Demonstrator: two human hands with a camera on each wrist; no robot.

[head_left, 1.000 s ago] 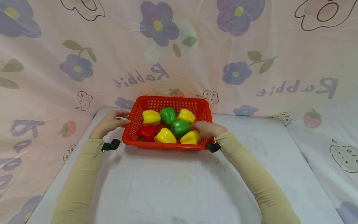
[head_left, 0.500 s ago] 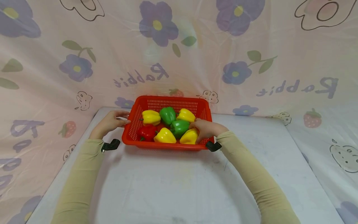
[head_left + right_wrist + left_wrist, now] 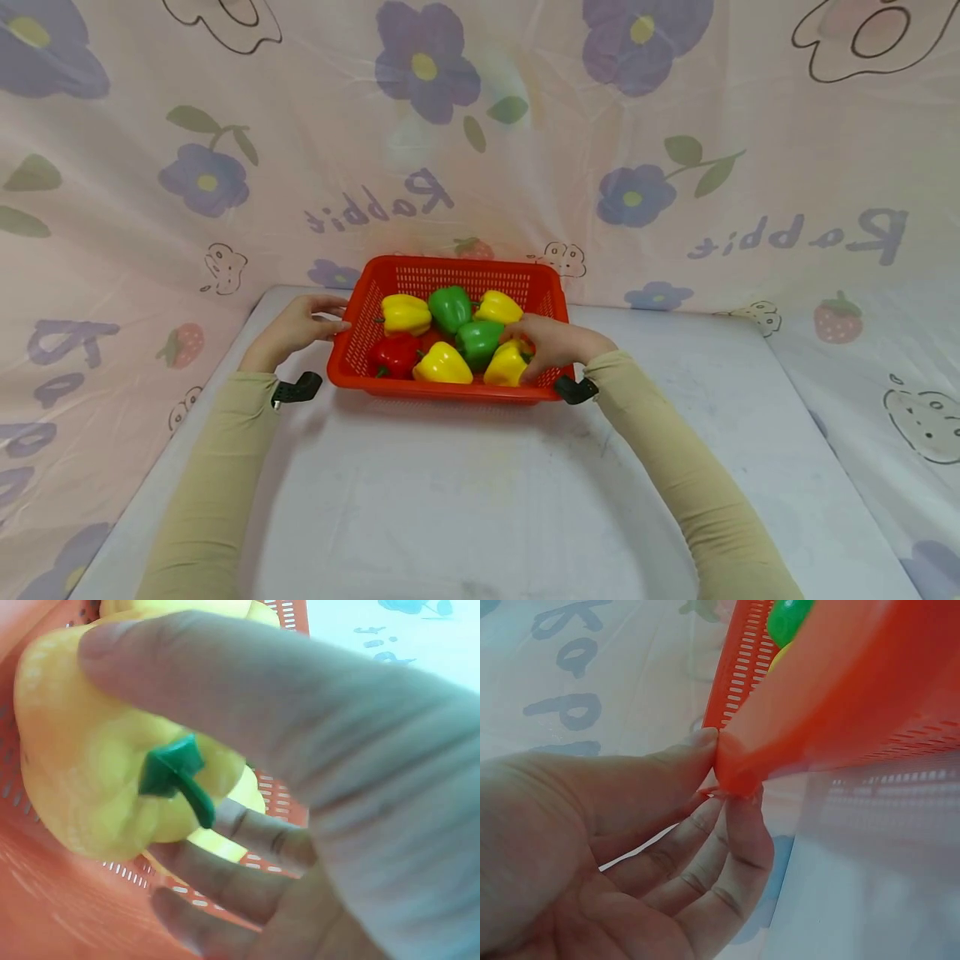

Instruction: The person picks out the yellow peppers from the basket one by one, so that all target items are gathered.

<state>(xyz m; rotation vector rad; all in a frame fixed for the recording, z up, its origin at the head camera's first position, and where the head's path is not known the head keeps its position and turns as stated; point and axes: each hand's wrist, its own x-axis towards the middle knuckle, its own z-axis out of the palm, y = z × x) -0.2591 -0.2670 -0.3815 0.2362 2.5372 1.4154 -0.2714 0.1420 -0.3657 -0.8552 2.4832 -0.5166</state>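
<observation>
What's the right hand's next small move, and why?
Probably curl the right hand closer round the near-right yellow pepper in the red basket: its thumb lies across the pepper, but one of its fingers looks clear of it in the right wrist view. The left hand pinches the rim, which may steady the basket.

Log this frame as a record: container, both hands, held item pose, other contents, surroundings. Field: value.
container: red plastic basket on white tabletop
left grip: pinches the basket's left rim
right grip: holds yellow bell pepper, inside the basket's near right corner
held item pose: green stem turned toward the right wrist
other contents visible: three yellow peppers, two green peppers, one red pepper
backdrop: flower-print fabric with mirrored "Rabbit" lettering
sleeves: beige, both arms
</observation>
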